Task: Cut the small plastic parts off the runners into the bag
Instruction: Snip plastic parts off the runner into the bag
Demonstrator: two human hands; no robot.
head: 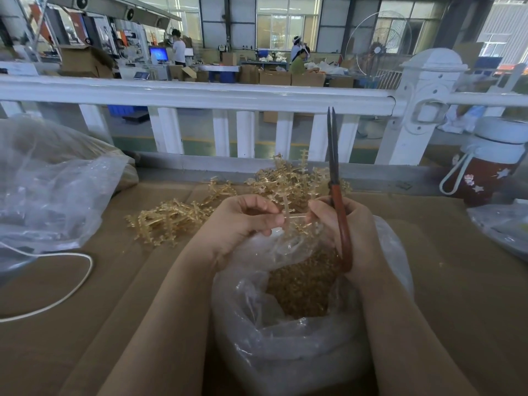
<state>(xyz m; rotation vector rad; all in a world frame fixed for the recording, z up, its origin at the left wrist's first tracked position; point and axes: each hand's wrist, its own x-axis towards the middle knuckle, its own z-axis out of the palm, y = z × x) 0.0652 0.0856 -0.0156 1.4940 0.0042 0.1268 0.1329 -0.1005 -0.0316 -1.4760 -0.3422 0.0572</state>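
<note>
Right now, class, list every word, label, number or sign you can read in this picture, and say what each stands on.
No text can be read.
Blue computer screen: content too small and blurred.
Small yellow sign on the far wall: too small to read.
Dark red flask: only white star and flower shapes, no words.

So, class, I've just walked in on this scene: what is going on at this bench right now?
A person is trimming small amber plastic parts. The left hand pinches a runner over an open clear bag already holding cut parts. The right hand grips red-handled scissors, blades pointing up and nearly closed, and also touches the runner. A pile of uncut runners lies on the cardboard-covered table behind.
</note>
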